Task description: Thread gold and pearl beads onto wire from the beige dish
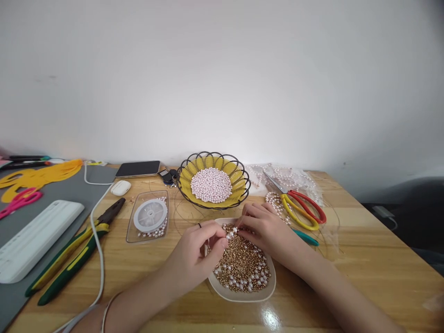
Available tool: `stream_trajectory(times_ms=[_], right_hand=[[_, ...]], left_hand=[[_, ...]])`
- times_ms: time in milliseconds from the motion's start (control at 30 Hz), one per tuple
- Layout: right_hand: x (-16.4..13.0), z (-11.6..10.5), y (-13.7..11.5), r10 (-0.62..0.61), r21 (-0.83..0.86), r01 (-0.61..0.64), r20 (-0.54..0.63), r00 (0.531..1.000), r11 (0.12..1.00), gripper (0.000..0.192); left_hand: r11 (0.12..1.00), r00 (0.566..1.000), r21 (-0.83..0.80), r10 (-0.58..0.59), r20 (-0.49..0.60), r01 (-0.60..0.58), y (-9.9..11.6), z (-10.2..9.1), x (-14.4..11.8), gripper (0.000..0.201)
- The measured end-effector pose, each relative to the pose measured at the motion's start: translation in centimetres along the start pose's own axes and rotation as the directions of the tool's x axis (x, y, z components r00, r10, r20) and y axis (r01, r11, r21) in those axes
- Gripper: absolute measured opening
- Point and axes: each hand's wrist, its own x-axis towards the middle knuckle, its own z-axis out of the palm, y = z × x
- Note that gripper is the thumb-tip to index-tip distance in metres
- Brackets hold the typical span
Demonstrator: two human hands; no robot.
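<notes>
My left hand (204, 247) is closed in a pinch at the left end of a short string of pearl beads (230, 234), over the left part of a white dish. From the other side, my right hand (258, 224) has its fingers closed near the upper end of the same beads; a thin line seems to rise from its fingertips. Beneath both hands, the dish (227, 294) holds many small gold beads (244, 256) and larger white pearl beads (250, 281). The fingers partly hide the strung beads.
Behind the dish stands a yellow basket (185, 178) of pink pearls. Red-and-yellow scissors (301, 208) and bagged bead strands (294, 178) lie right. Leftward are a spool (150, 215) in a clear box, pliers (79, 252), a white cable (100, 254), a phone (138, 169) and a power strip (38, 240).
</notes>
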Motion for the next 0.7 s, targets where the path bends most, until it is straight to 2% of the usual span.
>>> stream_trajectory(times_ms=[200,300,367,467,600,700], right_hand=[[0.1,0.2,-0.2,0.032,0.081,-0.030,-0.017,0.999,0.996,0.010],[0.4,-0.4,-0.7,0.143,0.343,-0.112,-0.065,0.988,0.933,0.010],[0.6,-0.8,-0.9,0.261,0.582,-0.169,-0.077,0.962,0.795,0.008],[0.7,-1.3,-1.1,0.389,0.835,-0.203,-0.014,0.921,0.511,0.003],[0.6,-1.4,-1.0,0.452,0.958,-0.215,0.109,0.885,0.191,0.007],[0.6,-1.3,-1.0,0.470,0.976,-0.216,0.191,0.861,0.000,0.013]], left_hand=[[1.000,1.000,-0.005,0.007,-0.001,-0.007,0.1,0.0,0.0,0.019],[1.000,1.000,0.000,0.013,-0.003,-0.013,0.2,-0.1,0.0,0.020],[1.000,1.000,0.002,0.019,-0.002,-0.019,0.3,-0.1,-0.1,0.020],[1.000,1.000,-0.004,0.029,-0.003,-0.029,0.3,-0.1,-0.1,0.020],[1.000,1.000,-0.006,0.028,-0.009,-0.028,0.3,-0.1,-0.1,0.019],[1.000,1.000,-0.009,0.022,-0.009,-0.022,0.3,-0.1,-0.1,0.017]])
